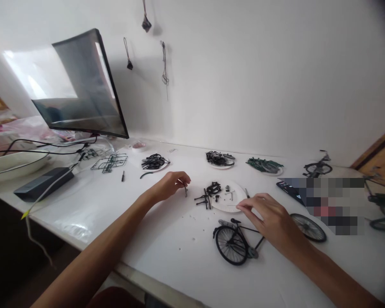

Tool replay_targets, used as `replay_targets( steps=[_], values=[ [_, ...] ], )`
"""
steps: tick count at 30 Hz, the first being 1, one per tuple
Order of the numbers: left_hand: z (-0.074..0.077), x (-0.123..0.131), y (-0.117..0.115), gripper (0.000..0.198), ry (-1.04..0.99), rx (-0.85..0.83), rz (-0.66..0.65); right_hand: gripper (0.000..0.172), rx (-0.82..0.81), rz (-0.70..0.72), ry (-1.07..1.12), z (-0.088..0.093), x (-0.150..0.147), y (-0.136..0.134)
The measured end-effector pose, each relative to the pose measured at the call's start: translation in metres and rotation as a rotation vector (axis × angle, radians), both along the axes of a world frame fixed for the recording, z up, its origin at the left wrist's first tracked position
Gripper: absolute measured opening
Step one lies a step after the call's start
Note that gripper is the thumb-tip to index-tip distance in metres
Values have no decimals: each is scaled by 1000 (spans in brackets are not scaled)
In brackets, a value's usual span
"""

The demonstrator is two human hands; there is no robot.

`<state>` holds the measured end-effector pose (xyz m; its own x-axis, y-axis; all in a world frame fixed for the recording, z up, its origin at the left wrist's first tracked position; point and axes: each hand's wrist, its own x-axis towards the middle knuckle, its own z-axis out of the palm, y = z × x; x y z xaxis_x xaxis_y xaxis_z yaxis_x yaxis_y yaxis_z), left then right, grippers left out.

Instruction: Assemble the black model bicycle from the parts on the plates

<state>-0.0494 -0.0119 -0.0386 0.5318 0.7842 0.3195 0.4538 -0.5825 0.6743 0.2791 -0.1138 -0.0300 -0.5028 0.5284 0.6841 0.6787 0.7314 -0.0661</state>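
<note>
My left hand is raised over the white table, its fingers pinching a small dark curved part. At the near right rim of the white paper plate, my right hand pinches what looks like a thin metal pin. Black plastic pieces and small silvery bits lie on this plate, and a black sprue piece lies by its left edge. Below it a model bicycle rests on its side; my right hand and forearm hide part of its frame, and its front wheel shows beyond.
Plates of black parts, more black parts and green parts stand along the wall. A monitor and a dark grey box are at left. Another model bicycle stands at back right, near a phone.
</note>
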Motion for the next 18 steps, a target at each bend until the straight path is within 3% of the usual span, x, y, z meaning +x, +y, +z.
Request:
replay_targets(
  steps=[18],
  values=[
    [1, -1, 1, 15, 60, -13, 10, 9, -13, 28, 10, 2, 3, -2]
  ],
)
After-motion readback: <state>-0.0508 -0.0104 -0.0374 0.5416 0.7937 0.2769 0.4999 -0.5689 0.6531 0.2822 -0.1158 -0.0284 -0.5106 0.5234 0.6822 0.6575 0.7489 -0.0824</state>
